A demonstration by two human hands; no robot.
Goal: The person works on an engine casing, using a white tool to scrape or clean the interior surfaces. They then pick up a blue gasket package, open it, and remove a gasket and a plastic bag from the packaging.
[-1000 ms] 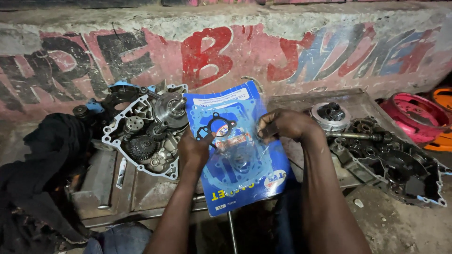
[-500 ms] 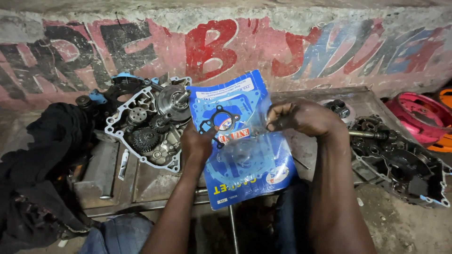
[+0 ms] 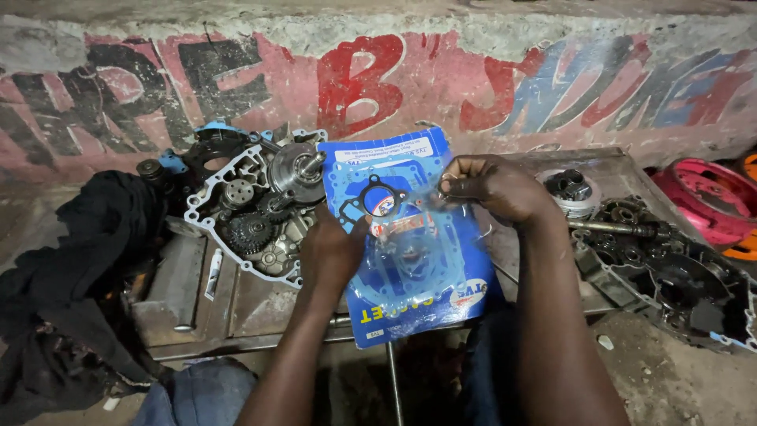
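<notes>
I hold a flat blue gasket-set packet (image 3: 410, 260) in clear plastic in front of me. My left hand (image 3: 331, 252) grips its left edge from behind. My right hand (image 3: 493, 188) pinches the packet's upper right edge with thumb and fingers. Black ring-shaped gaskets show through the plastic near the top. Just left of the packet lies an open engine crankcase half (image 3: 256, 213) with gears and a shaft showing.
A metal tray (image 3: 197, 300) carries the crankcase. A black cloth (image 3: 71, 276) lies at the left. Another crankcase cover (image 3: 678, 284) and a cylinder part (image 3: 572, 189) sit at the right, with red rims (image 3: 702, 197) beyond. A painted concrete wall (image 3: 378, 79) runs behind.
The view has shifted slightly, so packet and hands sit a little further right and lower. My right hand has tightened its pinch at the packet's top right edge.
</notes>
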